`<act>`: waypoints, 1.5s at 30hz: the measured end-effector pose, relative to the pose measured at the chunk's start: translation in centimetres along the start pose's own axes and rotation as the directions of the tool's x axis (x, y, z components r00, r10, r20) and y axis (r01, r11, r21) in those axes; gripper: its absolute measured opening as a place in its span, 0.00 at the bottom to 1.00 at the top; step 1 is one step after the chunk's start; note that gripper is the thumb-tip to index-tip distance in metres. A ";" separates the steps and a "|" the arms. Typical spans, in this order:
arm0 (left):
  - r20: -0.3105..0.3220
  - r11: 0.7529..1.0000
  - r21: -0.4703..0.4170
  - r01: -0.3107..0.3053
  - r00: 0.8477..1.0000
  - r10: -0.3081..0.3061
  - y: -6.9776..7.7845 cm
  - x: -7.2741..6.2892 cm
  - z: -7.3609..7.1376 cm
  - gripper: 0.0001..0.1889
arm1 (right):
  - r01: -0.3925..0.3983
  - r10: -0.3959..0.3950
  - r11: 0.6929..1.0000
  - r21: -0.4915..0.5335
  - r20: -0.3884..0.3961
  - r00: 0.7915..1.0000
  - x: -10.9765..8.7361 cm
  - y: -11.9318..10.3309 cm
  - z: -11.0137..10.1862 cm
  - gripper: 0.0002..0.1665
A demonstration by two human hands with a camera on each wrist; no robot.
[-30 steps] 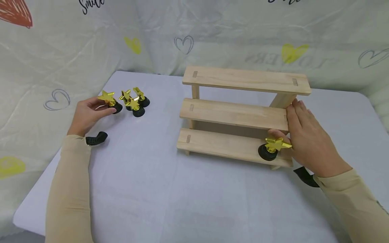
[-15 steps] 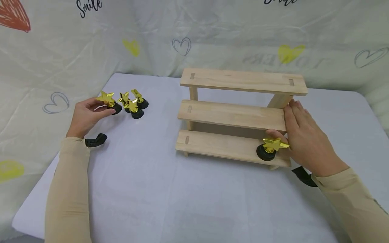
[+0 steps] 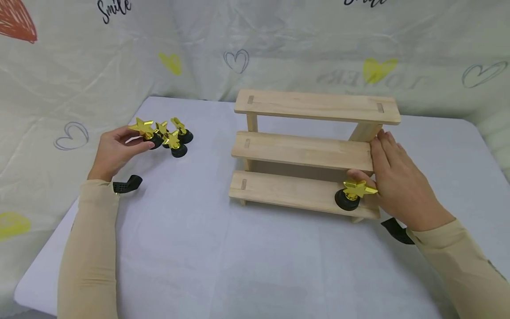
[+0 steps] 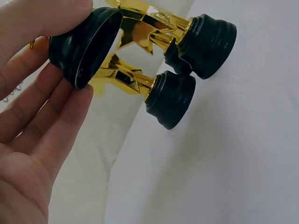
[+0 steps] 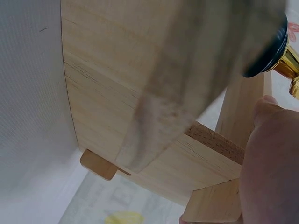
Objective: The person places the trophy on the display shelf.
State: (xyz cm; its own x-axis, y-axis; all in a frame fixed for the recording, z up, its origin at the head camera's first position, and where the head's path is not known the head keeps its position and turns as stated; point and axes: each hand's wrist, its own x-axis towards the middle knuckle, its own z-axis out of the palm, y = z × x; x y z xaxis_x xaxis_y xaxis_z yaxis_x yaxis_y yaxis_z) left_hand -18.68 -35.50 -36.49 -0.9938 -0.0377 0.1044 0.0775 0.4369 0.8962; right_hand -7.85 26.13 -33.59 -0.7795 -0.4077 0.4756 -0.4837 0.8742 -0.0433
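Note:
My left hand (image 3: pixel 115 153) pinches a small star trophy (image 3: pixel 144 127), gold with a black base, at the left of the table. Its base (image 4: pixel 84 49) is tilted in the left wrist view, showing the hollow underside. Other star trophies (image 3: pixel 179 150) stand close together just right of it. My right hand (image 3: pixel 406 186) holds the right end of a three-tier wooden display shelf (image 3: pixel 295 188), fingers extended along the side and thumb reaching round the front. Beside that thumb, one star trophy (image 3: pixel 347 199) stands on the bottom tier.
A white-covered table (image 3: pixel 223 261) carries everything. Behind it hangs a pale curtain (image 3: pixel 287 44) printed with hearts and lettering. Black wrist mounts (image 3: pixel 127 184) stick out near both hands.
The trophy in my left hand has shifted slightly right, nearer the grouped trophies. The right hand keeps its place on the shelf. The whole head view has drifted a little.

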 end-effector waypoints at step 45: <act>-0.040 0.923 -0.271 -0.273 0.961 0.273 7.2 -0.1 6.7 0.19 | 0.024 -0.024 1.000 0.006 -0.033 0.999 0.0 0.1 0.3 0.58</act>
State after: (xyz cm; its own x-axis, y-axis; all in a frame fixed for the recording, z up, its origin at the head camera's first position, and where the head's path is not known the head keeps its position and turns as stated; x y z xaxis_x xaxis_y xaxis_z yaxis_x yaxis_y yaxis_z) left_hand -18.55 -26.35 -32.89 -0.9309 0.0473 0.3622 0.3649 0.1695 0.9155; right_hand -8.03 26.15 -33.84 -0.7538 -0.4196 0.5057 -0.5049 0.8624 -0.0370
